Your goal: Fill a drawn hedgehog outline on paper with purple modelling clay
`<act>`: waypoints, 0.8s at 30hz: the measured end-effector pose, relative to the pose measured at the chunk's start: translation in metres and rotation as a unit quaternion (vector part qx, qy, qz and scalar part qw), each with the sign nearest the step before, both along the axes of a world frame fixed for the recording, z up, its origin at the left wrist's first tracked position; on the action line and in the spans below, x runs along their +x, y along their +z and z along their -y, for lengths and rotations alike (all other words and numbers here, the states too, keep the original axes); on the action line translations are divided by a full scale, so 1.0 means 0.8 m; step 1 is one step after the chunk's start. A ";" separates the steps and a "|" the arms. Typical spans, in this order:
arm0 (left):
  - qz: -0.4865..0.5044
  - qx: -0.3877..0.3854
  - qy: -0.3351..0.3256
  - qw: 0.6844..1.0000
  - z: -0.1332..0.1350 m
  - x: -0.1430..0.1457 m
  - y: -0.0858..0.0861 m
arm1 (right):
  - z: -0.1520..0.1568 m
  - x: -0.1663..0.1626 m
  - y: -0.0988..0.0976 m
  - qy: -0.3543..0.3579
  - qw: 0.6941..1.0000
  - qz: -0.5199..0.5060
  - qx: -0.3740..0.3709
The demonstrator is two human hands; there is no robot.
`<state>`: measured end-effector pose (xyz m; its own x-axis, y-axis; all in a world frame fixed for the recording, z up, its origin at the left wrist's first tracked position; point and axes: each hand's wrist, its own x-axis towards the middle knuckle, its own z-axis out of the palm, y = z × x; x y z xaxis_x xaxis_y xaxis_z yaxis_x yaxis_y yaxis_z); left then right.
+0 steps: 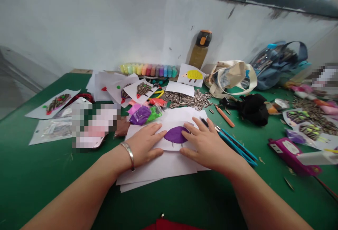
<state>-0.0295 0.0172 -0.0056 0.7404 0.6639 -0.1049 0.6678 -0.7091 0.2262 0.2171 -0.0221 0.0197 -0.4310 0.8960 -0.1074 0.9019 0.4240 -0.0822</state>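
Note:
A flat purple clay shape [175, 134], oval with pointed ends and short drawn legs below, lies on a sheet of white paper [171, 116] atop a stack of sheets. My left hand [145, 142] rests on the paper, fingers stretched, its index fingertip at the shape's left end. From the other side my right hand [203, 138] lies with spread fingers, the fingertips touching the shape's right end. Neither hand holds anything. Just beyond sit bags of purple clay [140, 114] and green clay [154, 113]. Blue tweezers [237, 145] lie beside my right hand.
A heap of sunflower seeds [185, 99] lies behind the paper, near a row of coloured clay pots [148, 70]. A bottle [199, 50] stands by the wall. An orange pen-like tool [224, 116], a black cloth item [253, 109] and a magenta glue gun [287, 154] are to the right.

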 end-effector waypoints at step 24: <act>0.181 0.146 0.039 0.972 -0.006 -0.007 0.016 | -0.018 0.017 -0.011 0.021 1.000 -0.009 -0.006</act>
